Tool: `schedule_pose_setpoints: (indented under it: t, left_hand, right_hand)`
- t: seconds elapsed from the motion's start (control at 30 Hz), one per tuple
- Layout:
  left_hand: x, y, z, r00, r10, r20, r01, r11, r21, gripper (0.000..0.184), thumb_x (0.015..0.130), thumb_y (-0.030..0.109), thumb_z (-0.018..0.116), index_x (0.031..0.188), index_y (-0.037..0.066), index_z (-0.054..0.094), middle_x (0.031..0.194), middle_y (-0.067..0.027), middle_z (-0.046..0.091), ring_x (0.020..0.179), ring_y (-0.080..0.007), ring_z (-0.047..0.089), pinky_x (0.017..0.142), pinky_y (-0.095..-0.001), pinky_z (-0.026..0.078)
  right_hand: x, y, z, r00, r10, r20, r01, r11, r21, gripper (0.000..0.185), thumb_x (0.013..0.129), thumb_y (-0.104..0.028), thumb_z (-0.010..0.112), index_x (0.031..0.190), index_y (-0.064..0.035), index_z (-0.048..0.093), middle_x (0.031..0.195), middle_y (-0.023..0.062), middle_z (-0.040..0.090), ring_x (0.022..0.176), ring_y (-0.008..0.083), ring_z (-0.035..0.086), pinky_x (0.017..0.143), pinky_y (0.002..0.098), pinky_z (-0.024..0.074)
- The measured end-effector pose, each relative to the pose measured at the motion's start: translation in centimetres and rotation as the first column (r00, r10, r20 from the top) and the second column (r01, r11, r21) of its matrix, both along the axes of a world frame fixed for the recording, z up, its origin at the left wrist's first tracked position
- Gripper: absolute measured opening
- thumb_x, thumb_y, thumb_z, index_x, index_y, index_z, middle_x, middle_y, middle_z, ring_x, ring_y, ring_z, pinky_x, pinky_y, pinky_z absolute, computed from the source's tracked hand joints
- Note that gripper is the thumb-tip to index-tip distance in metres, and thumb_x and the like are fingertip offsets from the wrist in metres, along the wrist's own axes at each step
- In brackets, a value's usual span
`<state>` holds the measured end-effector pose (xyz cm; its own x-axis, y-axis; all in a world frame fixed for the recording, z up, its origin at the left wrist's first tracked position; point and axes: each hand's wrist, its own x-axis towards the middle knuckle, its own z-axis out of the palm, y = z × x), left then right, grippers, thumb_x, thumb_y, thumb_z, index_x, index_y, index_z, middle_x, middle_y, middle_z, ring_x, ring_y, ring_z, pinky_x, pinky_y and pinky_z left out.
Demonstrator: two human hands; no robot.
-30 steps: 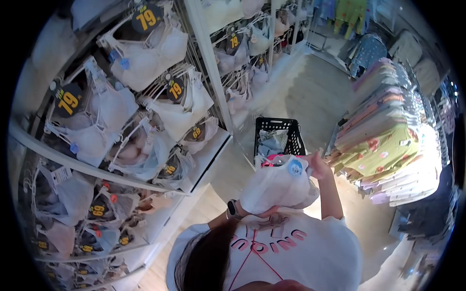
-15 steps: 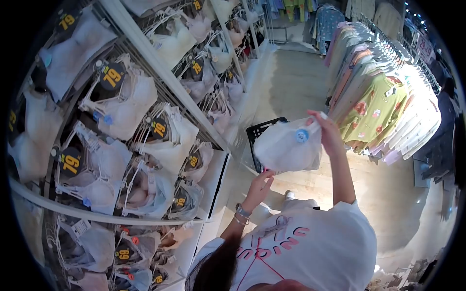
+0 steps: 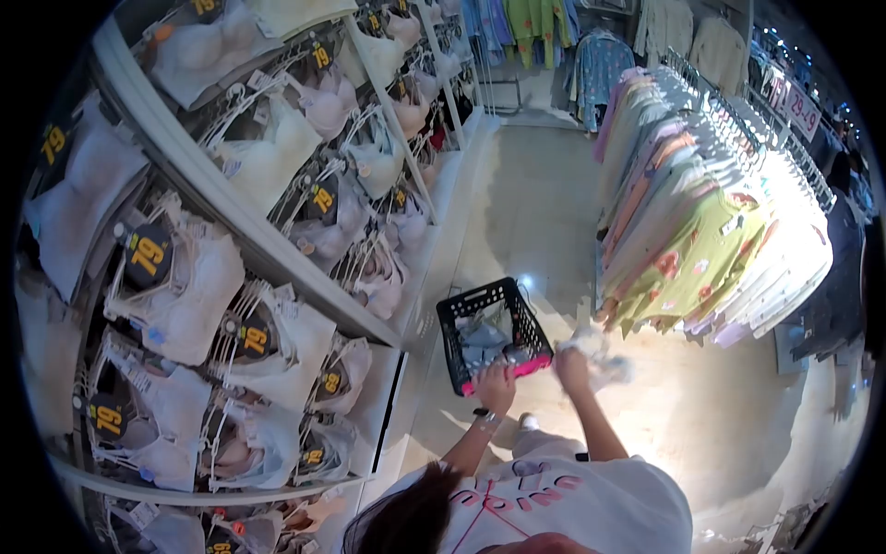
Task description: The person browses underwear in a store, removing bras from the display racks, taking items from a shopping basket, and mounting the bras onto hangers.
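Green floral top, numbered sign

we see a black basket with holed sides, a pink handle and pale items inside; just right of the basket, a whitish garment, blurred.

One black perforated plastic basket; two bare hands; one blurred whitish soft item; one dark wristwatch; at least six round black tags reading yellow "79".
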<state>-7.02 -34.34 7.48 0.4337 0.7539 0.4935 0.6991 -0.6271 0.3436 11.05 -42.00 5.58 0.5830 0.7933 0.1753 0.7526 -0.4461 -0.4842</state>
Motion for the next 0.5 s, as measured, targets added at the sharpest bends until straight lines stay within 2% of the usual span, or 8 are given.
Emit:
schedule_pose_setpoints:
  t: [0.03,0.07,0.1,0.17,0.27,0.4,0.5]
  left_hand:
    - [0.0,0.8,0.2,0.999,-0.003,-0.052,-0.001,0.998,-0.069,0.023,0.086,0.031,0.056,0.080,0.010,0.064,0.075,-0.0086,0.064,0.067,-0.0273,0.060,0.064,-0.0418,0.044]
    - [0.0,1.7,0.2,0.994,-0.006,-0.110,-0.010,0.990,-0.143,0.024,0.086,0.031,0.056,0.076,0.010,0.064,0.069,-0.0086,0.063,0.060,-0.0276,0.060,0.058,-0.0409,0.046]
    - [0.3,2.8,-0.2,0.996,-0.029,-0.081,0.021,0.995,-0.099,0.025,0.086,0.030,0.056,0.073,0.010,0.064,0.064,-0.0089,0.062,0.056,-0.0280,0.059,0.054,-0.0407,0.045]
    - [0.2,4.5,-1.0,0.996,-0.082,-0.040,0.082,0.997,-0.015,0.029,0.087,0.029,0.055,0.067,0.010,0.064,0.056,-0.0095,0.059,0.047,-0.0288,0.057,0.046,-0.0403,0.044]
    - [0.8,5.7,0.2,0.994,-0.075,-0.085,0.072,0.997,-0.030,0.028,0.087,0.026,0.054,0.067,0.010,0.064,0.059,-0.0102,0.060,0.050,-0.0289,0.057,0.048,-0.0411,0.045]
    - [2.5,8.9,1.0,0.993,-0.108,-0.049,0.105,0.993,-0.060,0.027,0.088,0.025,0.054,0.067,0.010,0.064,0.059,-0.0099,0.059,0.051,-0.0283,0.058,0.048,-0.0410,0.045]
    - [3.5,11.4,0.4,0.993,-0.103,-0.063,0.099,0.993,-0.069,0.028,0.087,0.025,0.055,0.065,0.010,0.063,0.059,-0.0102,0.059,0.052,-0.0278,0.058,0.049,-0.0410,0.045]
  right_hand:
    - [-1.0,0.5,1.1,0.995,-0.003,-0.095,0.005,1.000,0.021,0.023,0.085,-0.018,0.054,0.075,0.0004,0.063,0.076,0.0238,0.060,0.067,0.0390,0.060,0.064,0.0482,0.0490]
    - [-1.7,1.4,1.6,0.987,-0.053,-0.153,0.046,0.998,-0.048,0.022,0.084,-0.018,0.056,0.075,-0.0002,0.064,0.076,0.0230,0.060,0.070,0.0383,0.061,0.065,0.0482,0.0490]
    - [-2.0,2.1,0.0,0.990,-0.059,-0.125,0.070,0.994,0.084,0.021,0.084,-0.018,0.057,0.076,0.0000,0.064,0.076,0.0223,0.060,0.072,0.0381,0.060,0.066,0.0487,0.0487]
    - [-2.4,3.7,-1.5,0.989,-0.086,-0.119,0.099,0.989,0.108,0.021,0.084,-0.019,0.058,0.078,0.0002,0.064,0.076,0.0211,0.060,0.073,0.0376,0.060,0.066,0.0486,0.0480]
    - [-1.2,6.2,-0.6,0.991,-0.026,-0.130,0.056,0.973,0.225,0.031,0.086,-0.023,0.060,0.068,0.0028,0.064,0.070,0.0232,0.059,0.067,0.0402,0.058,0.062,0.0497,0.0459]
    - [2.5,10.2,-0.2,0.971,0.196,-0.135,-0.160,0.958,0.237,0.036,0.084,-0.026,0.062,0.062,0.0026,0.061,0.068,0.0219,0.060,0.069,0.0393,0.060,0.061,0.0486,0.0465]
    - [4.4,13.0,-0.3,0.920,0.244,-0.306,-0.220,0.969,0.113,0.039,0.084,-0.031,0.061,0.063,0.0023,0.061,0.068,0.0217,0.061,0.068,0.0388,0.061,0.060,0.0484,0.0476]
